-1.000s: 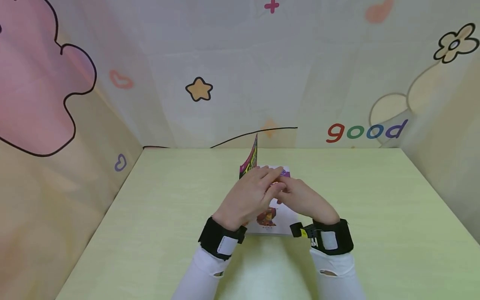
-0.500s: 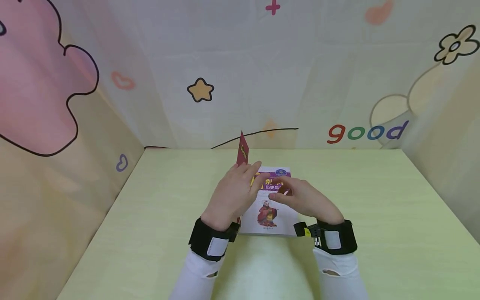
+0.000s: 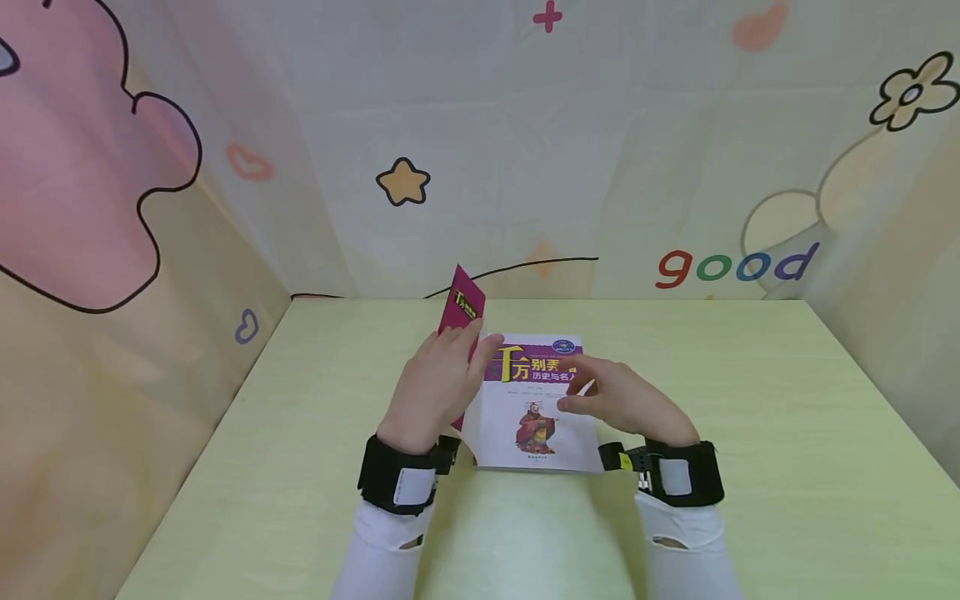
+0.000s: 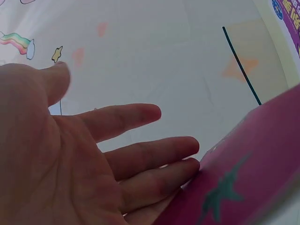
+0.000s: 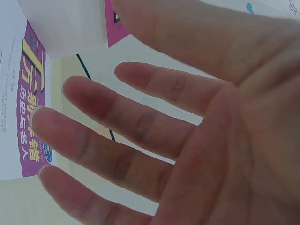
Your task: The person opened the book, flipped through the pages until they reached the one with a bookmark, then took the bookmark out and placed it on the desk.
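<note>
A book lies on the table with its first page (image 3: 498, 429) facing up, white with a purple band, yellow lettering and a robed figure. Along its left side the magenta cover flap (image 3: 461, 305) stands tilted up. My left hand (image 3: 431, 385) is at that flap, partly hiding it; in the left wrist view straight fingertips touch the magenta flap (image 4: 262, 154). My right hand (image 3: 633, 402) hovers over the page's right part, fingers loosely bent and holding nothing. The right wrist view shows the fingers spread beside the printed page (image 5: 11, 136).
The pale green table (image 3: 750, 417) extends around the book on all sides. Behind it hangs a printed cloth backdrop (image 3: 487, 142) with a star, hearts and the word "good". Both wrists wear black straps (image 3: 686, 477).
My left hand has moved left as the cover swung left, uncovering more of the page. My right hand has drawn slightly right, away from the left hand.
</note>
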`<state>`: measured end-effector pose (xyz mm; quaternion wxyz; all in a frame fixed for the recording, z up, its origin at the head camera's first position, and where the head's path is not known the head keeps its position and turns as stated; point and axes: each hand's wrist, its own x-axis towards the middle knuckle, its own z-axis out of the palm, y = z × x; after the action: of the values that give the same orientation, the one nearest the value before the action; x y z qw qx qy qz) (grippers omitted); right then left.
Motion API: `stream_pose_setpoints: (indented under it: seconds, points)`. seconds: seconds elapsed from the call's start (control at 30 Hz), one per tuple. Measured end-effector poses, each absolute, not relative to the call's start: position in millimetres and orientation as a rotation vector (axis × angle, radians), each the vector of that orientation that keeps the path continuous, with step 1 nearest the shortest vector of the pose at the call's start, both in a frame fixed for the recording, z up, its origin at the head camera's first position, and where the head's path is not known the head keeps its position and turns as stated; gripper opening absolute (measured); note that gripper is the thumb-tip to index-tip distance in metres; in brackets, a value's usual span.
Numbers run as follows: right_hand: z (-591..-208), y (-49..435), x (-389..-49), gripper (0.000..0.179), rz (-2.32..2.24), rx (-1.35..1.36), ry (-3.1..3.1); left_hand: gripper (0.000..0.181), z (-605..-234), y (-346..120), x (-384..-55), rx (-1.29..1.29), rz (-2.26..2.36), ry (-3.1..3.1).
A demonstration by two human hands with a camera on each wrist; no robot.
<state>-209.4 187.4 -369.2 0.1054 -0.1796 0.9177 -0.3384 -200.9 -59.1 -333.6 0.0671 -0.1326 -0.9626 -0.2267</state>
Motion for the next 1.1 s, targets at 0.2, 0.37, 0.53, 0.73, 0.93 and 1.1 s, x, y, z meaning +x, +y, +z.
stream_pose_setpoints:
  seconds: [0.2,0.37,0.53,0.73,0.93,1.1]
  points:
    - [-369,187,-209,0.053,-0.979,-0.488,2.699,0.06,-337,-69,-205,-0.34,-0.585,-2.93]
    - [-368,186,-208,0.054,-0.96,-0.455,2.7,0.053,-339,-79,-207,-0.326,-0.514,-2.933]
    - [-368,187,-208,0.055,-0.938,-0.478,2.711,0.05,-340,-87,-210,-0.324,-0.507,-2.951]
    - [-367,190,-209,0.053,-0.947,-0.48,2.709,0.051,-341,-92,-211,-0.297,-0.594,-2.98]
    - [-369,188,-210,0.054,-0.948,-0.448,2.699,0.049,-347,-97,-215,-0.284,-0.602,-3.017]
    - [-369,187,-211,0.055,-0.94,-0.439,2.701,0.047,-353,-103,-220,-0.294,-0.58,-3.04]
